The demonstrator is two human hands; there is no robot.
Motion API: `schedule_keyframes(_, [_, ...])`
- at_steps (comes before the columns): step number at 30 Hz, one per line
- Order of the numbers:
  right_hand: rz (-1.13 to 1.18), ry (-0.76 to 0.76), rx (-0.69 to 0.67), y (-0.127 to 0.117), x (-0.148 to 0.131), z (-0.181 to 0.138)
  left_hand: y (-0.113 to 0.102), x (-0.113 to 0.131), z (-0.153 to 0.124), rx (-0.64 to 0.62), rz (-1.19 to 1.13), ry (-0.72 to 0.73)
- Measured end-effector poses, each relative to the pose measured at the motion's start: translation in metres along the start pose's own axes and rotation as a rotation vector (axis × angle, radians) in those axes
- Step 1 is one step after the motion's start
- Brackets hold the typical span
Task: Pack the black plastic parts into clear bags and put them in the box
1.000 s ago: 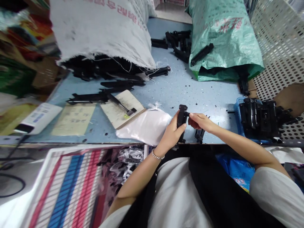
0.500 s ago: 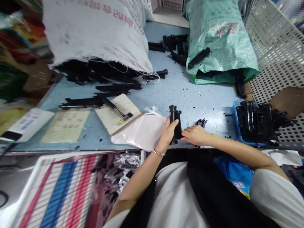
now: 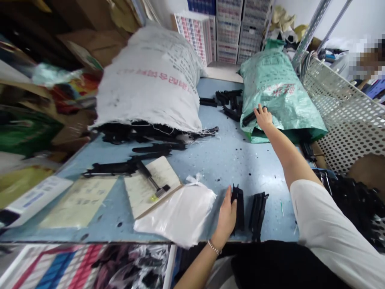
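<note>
At the bench's front edge, my left hand (image 3: 227,214) is closed around the side of a long black plastic part (image 3: 240,210), which rests on the bench. A second black part (image 3: 258,214) lies just to its right. My right hand (image 3: 264,117) is stretched forward to the green woven sack (image 3: 279,92). Its fingers are over the upper end of another black plastic part (image 3: 249,119) lying on that sack, and seem to grip it.
A white woven sack (image 3: 150,84) spills black parts at the back left. Nearer are a hammer-like tool (image 3: 153,182) on a pale board (image 3: 165,168) and a white plastic bag (image 3: 177,212). Black parts fill the right side by a perforated basket wall (image 3: 339,104).
My right hand has left the part at the front and reached forward to the one on the green sack. The left hand's part has been lowered to the bench. The view has tilted up.
</note>
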State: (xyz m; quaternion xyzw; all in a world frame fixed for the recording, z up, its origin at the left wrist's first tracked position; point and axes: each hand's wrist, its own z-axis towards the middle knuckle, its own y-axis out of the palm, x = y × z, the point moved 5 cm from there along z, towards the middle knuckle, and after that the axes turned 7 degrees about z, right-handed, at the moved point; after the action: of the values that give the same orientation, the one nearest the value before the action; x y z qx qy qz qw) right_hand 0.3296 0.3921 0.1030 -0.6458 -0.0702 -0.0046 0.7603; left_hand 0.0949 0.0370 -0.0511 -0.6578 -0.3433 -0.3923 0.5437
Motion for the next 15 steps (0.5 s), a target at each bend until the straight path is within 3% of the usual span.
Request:
schedule_keyframes(5, [-0.014, -0.016, -0.049, 0.009, 0.01, -0.002, 0.008, 0.004, -0.003, 0.015, 0.117, 0.132])
schedule_keyframes(9, [0.232, 0.01, 0.001, -0.014, 0.011, -0.028, -0.007, 0.011, 0.0, -0.025, 0.026, 0.12])
schedule_keyframes(12, [0.723, 0.02, -0.123, -0.02, -0.014, -0.087, -0.032, 0.024, 0.019, -0.005, -0.216, 0.084])
schedule_keyframes(15, [1.465, -0.007, -0.476, -0.01, -0.076, -0.179, -0.052, 0.047, 0.041, 0.004, -0.68, 0.084])
